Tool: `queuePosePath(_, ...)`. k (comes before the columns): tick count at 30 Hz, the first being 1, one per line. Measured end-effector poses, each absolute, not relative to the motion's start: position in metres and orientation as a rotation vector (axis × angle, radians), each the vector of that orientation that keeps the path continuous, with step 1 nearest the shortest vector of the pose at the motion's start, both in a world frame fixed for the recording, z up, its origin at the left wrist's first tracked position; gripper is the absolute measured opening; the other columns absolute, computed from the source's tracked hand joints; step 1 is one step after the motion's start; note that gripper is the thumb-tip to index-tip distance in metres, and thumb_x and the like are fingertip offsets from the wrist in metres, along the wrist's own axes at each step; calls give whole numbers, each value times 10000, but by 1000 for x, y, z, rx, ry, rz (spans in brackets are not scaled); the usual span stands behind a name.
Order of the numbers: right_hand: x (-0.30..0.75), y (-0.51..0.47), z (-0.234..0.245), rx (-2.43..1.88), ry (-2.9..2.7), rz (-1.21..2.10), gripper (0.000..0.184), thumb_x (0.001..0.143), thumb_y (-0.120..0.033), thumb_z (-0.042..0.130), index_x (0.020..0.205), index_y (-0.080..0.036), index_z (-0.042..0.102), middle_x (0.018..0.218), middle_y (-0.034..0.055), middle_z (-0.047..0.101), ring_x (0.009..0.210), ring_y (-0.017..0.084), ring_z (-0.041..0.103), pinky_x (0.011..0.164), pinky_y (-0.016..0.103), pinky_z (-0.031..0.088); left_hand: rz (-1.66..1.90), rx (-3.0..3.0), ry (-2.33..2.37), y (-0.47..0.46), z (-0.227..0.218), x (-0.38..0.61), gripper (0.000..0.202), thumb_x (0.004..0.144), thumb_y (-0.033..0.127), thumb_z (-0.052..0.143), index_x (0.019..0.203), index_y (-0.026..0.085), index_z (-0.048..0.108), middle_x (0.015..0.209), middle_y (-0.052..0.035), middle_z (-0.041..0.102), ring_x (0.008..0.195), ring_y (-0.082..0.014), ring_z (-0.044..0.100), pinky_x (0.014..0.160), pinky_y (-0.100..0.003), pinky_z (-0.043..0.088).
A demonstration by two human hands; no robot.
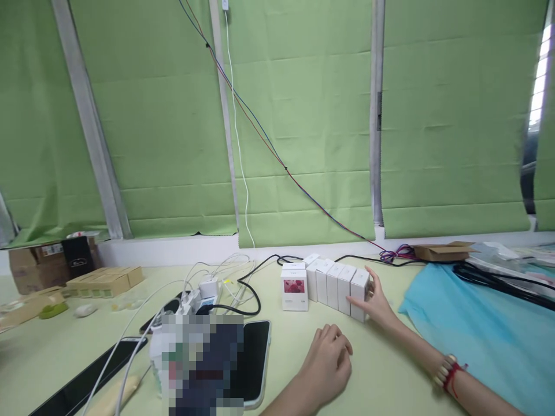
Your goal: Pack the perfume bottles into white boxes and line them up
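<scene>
A row of small white boxes [333, 284] stands upright on the table, set side by side and slanting toward me on the right. At its left end, one white box [295, 292] faces me with a pink-red picture on its front. My right hand [376, 301] has its thumb and fingers around the rightmost box [359, 293], which stands at the near end of the row. Just in front of the row, my left hand [327, 361] rests on the table with its fingers curled in. Nothing shows in it, though its palm is hidden.
Left of my hands lie a phone [255, 364], a dark tablet-like device [95, 375] and tangled white cables around a charger [208, 286]. Cardboard boxes [39, 268] stand far left. A blue sheet [485, 335] and black cable [498, 277] lie right. Green blinds [303, 115] hang behind.
</scene>
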State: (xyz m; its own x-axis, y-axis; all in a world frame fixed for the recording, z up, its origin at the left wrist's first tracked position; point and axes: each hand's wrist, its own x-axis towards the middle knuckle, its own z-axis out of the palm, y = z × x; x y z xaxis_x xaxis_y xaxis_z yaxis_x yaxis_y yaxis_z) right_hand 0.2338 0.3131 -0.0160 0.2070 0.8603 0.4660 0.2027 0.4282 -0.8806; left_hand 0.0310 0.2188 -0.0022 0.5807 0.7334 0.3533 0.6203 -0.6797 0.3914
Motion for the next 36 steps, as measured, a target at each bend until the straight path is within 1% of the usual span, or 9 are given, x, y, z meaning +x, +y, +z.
queuePosePath(6, 247, 303, -26, -1140, -1473, 563, 1135, 619, -379, 738, 1455, -247, -18, 1237, 142, 464, 1083, 253, 526, 897, 425, 449, 731, 2629, 1072, 219, -6, 30, 188, 781, 64, 426, 898, 176, 523, 929, -23, 526, 903, -150, 467, 813, -311, 368)
queuePosePath(10, 255, 306, -43, -1224, -1625, 509, 1136, 660, -421, 687, 1450, -168, -89, 1328, 181, 394, 1227, 268, 423, 1003, 440, 368, 714, 2630, 1069, 219, -4, 31, 206, 787, 65, 419, 917, 181, 529, 940, -25, 524, 905, -151, 463, 807, -310, 369)
queuePosePath(13, 257, 305, -50, -1371, -1731, 449, 1085, 682, -504, 623, 1439, -88, -34, 1404, 205, 317, 1302, 274, 338, 1079, 423, 277, 699, 2661, 1049, 217, 0, 32, 221, 808, 80, 406, 947, 188, 538, 941, -28, 520, 915, -156, 458, 811, -314, 367)
queuePosePath(16, 254, 298, -47, -1644, -1780, 349, 1032, 703, -597, 525, 1438, -46, 56, 1447, 202, 263, 1332, 296, 278, 1099, 427, 238, 647, 2678, 1039, 218, 3, 31, 231, 813, 99, 408, 973, 194, 544, 954, -31, 516, 925, -161, 455, 813, -318, 366)
queuePosePath(21, 247, 285, -33, -1868, -1890, 180, 963, 764, -622, 399, 1416, 45, 158, 1385, 225, 354, 1314, 298, 309, 1107, 397, 215, 634, 2630, 1326, 237, 4, 24, 237, 827, 164, 418, 1025, 193, 544, 1021, -49, 502, 978, -197, 442, 873, -383, 344)
queuePosePath(25, 245, 281, -28, -1939, -1909, 167, 938, 785, -616, 382, 1422, 39, 171, 1405, 211, 335, 1323, 288, 294, 1109, 407, 203, 634, 2518, 1538, 246, 5, 18, 256, 842, 164, 385, 1052, 156, 532, 1056, -73, 486, 1033, -210, 425, 888, -387, 340)
queuePosePath(29, 240, 277, -27, -2017, -1886, 159, 882, 819, -613, 357, 1446, -24, 166, 1415, 171, 331, 1338, 267, 267, 1116, 484, 116, 594, 2576, 1491, 238, 7, 15, 278, 855, 152, 352, 1069, 163, 529, 1066, -73, 488, 1020, -207, 435, 902, -395, 336)
queuePosePath(32, 236, 274, -28, -2110, -1838, 156, 841, 835, -607, 360, 1444, -44, 216, 1435, 178, 301, 1361, 290, 219, 1102, 536, 80, 542, 2604, 1462, 232, 8, 12, 288, 866, 173, 347, 1097, 179, 519, 1084, -71, 487, 1026, -206, 443, 908, -395, 341)
queuePosePath(36, 232, 271, -28, -2160, -1849, 181, 793, 855, -581, 344, 1418, -27, 284, 1466, 188, 243, 1388, 296, 138, 1104, 533, 52, 496, 2643, 1465, 231, 8, 12, 299, 870, 176, 340, 1117, 185, 508, 1094, -72, 485, 1036, -207, 444, 912, -393, 339)
